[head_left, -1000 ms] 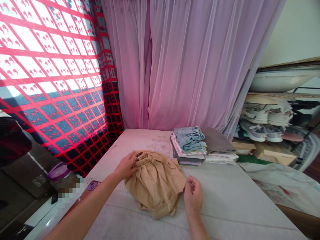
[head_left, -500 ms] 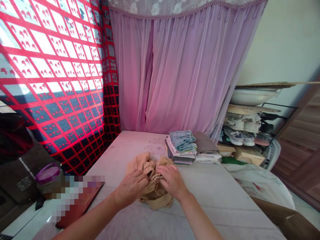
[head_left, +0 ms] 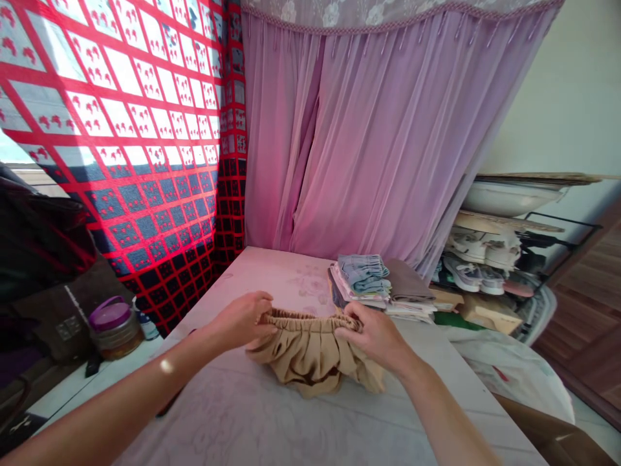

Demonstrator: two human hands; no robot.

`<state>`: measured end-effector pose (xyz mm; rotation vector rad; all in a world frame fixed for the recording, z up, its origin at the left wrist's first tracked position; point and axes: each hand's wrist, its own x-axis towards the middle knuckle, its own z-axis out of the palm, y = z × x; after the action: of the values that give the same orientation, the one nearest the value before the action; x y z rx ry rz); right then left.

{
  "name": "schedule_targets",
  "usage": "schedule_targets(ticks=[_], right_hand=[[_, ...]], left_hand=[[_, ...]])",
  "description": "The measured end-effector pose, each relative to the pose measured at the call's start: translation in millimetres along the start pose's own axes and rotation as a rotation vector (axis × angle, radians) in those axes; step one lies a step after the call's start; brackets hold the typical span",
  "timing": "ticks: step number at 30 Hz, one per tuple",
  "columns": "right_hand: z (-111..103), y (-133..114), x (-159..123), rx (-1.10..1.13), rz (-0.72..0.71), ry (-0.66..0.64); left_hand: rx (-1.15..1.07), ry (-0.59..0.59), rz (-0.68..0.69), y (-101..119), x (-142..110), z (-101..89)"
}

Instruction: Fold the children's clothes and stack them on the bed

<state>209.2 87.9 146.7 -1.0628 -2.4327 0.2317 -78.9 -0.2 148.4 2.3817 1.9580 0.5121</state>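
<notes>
A tan garment with a gathered elastic waistband [head_left: 310, 353], either shorts or a skirt, is stretched sideways above the table. My left hand [head_left: 247, 320] pinches the left end of its waistband. At the opposite end, my right hand [head_left: 373, 333] grips the band between thumb and fingers. The gathered cloth hangs down in folds towards the tabletop, and its lower edge is loose. Just behind my right hand stands a stack of folded clothes [head_left: 361, 294], with folded light-blue denim [head_left: 363, 272] on top.
Beside the stack lies a folded grey-brown cloth [head_left: 410, 281] over white ones. The patterned table [head_left: 218, 414] reaches back to a pink curtain [head_left: 378, 142]. A rack with shoes [head_left: 478, 272] stands right; a purple-lidded jar [head_left: 114, 323] is at left, below a red checked curtain [head_left: 160, 149].
The bunched tan garment has been opened out and lifted, its waistband now pulled straight. My hands have moved apart to its two ends. The view has shifted slightly left.
</notes>
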Motion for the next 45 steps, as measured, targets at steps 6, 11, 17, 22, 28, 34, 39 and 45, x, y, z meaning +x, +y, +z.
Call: schedule_targets(ticks=[6, 11, 17, 22, 28, 34, 39, 45], right_hand=[[-16.8, 12.1, 96.0, -0.097, 0.013, 0.081], [-57.9, -0.3, 140.4, 0.077, -0.052, 0.615], [-7.7, 13.5, 90.3, 0.198, -0.101, 0.506], [93.8, 36.0, 9.2, 0.22, -0.041, 0.29], [146.0, 35.7, -83.8, 0.149, -0.057, 0.113], [125.7, 14.3, -103.8, 0.142, 0.006, -0.033], [99.4, 22.0, -79.1, 0.222, 0.166, -0.131], [105.8, 51.2, -16.7, -0.021, 0.599, 0.115]], left_hand=[[0.069, 0.185, -0.244, -13.6, 81.1, -42.2], [0.121, 0.706, -0.112, 7.5, 119.4, -104.4], [0.019, 0.617, 0.144, 8.0, 66.7, -48.5], [-0.093, 0.36, 0.07, -4.4, -10.3, 73.4], [-0.151, 0.101, -0.036, 8.3, -88.5, 146.6], [-0.242, 0.049, -0.076, 17.9, -99.6, 131.7], [-0.229, -0.126, -0.097, 22.6, -79.4, 96.7], [-0.209, -0.016, 0.045, 49.8, -27.0, 106.0]])
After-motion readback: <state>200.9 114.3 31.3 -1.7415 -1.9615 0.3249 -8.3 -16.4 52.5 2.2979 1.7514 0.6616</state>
